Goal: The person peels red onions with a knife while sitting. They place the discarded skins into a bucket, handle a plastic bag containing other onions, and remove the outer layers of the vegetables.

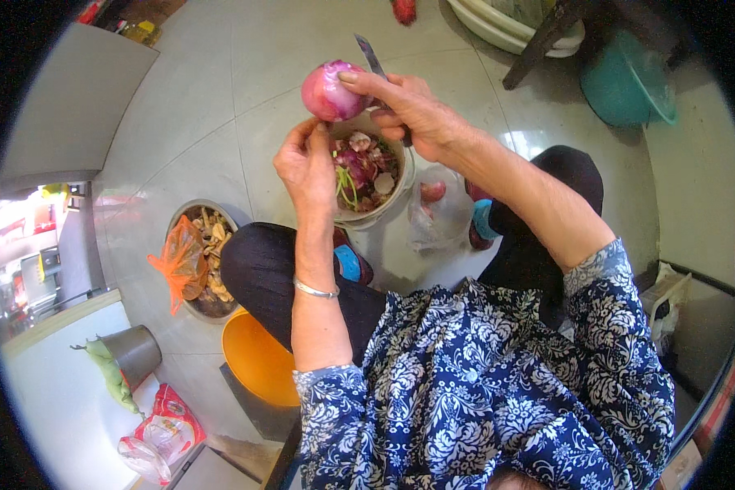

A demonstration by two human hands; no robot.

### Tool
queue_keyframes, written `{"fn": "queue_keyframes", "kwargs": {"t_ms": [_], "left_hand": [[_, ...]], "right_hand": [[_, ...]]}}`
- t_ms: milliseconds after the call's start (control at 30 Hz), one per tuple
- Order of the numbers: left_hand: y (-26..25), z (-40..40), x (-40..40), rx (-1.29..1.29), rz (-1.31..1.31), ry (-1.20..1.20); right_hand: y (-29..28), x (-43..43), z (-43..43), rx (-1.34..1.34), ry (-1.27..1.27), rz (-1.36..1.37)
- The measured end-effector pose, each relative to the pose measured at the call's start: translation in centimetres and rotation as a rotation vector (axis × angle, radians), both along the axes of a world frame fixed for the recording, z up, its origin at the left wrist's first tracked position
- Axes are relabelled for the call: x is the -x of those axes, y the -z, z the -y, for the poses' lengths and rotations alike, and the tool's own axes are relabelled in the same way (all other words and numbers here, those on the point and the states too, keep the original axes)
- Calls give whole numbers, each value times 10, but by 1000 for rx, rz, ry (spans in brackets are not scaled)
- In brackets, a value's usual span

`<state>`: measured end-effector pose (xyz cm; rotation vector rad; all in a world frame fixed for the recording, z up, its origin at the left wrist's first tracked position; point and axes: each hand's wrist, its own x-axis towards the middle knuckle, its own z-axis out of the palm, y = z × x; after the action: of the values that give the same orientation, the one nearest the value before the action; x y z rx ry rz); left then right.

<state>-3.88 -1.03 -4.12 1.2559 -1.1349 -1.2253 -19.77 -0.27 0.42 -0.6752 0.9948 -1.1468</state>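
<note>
A red onion, partly peeled and shiny, is held up over a pail. My right hand has its thumb on the onion's side and its fingers curled around a knife, whose blade points up and away behind the onion. Thumb and forefinger of my left hand pinch at the onion's lower edge; whether a strip of skin is between them is hidden. Inside the pail lie purple onion skins, pale scraps and green stems.
A clear plastic bag holding red onions rests between my feet. Left of my knee stands a metal basin of brown pieces with an orange bag. Nearby are a yellow-orange basin and, far right, a teal basin.
</note>
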Motion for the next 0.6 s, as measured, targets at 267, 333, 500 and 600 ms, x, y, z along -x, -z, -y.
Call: {"fn": "queue_keyframes", "kwargs": {"t_ms": [267, 333, 500, 600], "left_hand": [[7, 2, 3, -63, -68, 46], [11, 6, 0, 6, 7, 52], [6, 3, 7, 138, 159, 100], [7, 4, 5, 78, 168, 108]], "right_hand": [[-1, -3, -2, 0, -24, -83], [-4, -4, -2, 18, -41, -8], [-10, -2, -1, 36, -38, 66], [-12, -6, 2, 92, -36, 100]]}}
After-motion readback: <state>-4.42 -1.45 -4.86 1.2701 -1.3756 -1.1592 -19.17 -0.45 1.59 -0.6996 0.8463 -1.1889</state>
